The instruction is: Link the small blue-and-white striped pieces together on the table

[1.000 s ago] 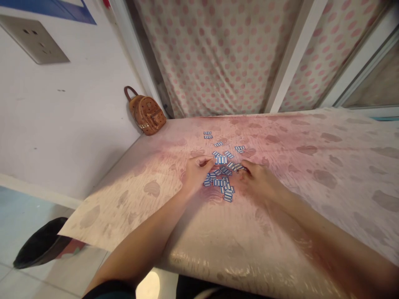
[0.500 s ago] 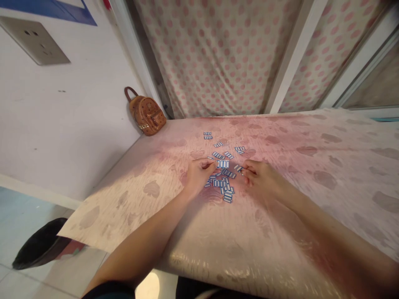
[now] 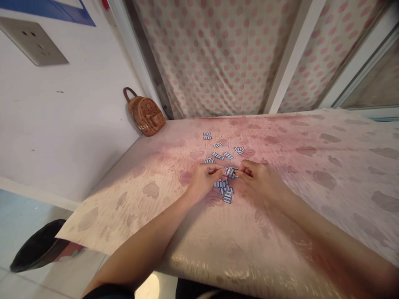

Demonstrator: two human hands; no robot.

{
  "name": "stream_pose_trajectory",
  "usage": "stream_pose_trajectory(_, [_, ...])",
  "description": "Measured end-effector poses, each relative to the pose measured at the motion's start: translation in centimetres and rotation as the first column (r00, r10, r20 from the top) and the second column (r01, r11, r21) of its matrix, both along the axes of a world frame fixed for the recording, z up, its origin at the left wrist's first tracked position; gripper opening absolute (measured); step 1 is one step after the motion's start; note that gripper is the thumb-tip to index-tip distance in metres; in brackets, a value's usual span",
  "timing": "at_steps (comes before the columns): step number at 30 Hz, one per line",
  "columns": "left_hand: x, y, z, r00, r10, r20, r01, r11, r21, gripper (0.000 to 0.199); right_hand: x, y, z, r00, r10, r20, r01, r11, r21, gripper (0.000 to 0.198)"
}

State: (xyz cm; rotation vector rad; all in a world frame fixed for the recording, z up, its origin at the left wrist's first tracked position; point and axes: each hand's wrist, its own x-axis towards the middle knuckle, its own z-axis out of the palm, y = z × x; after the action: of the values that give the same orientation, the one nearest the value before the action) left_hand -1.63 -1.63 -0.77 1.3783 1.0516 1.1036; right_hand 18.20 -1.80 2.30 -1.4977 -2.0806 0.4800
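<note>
Both forearms reached forward and converged toward the middle. The left hand (image 3: 204,179) lay knuckles up, its thumb and forefinger pinched together and pointing right. The right hand (image 3: 258,179) mirrored it, fingers curled, its pinched fingertips nearly meeting those of the left.

a home room: a table (image 3: 280,232) under a glossy patterned cover, a pink dotted curtain (image 3: 218,58) at twelve o'clock, a small brown backpack (image 3: 145,113) and a wall socket (image 3: 33,41) at ten o'clock.
</note>
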Motion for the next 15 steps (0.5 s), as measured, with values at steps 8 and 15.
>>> stream_pose_trajectory(8, [0.11,-0.19,-0.21,1.0,-0.013,-0.006,0.013,1.0,0.003,0.023,-0.32,-0.26,-0.06,1.0,-0.006,-0.007,0.006,1.0,0.014,0.022])
stream_pose_trajectory(15, [0.05,-0.25,-0.42,0.999,-0.035,-0.023,0.036,0.999,0.031,0.024,-0.26,-0.21,-0.67,1.0,0.021,-0.014,-0.02,0.999,0.046,0.024])
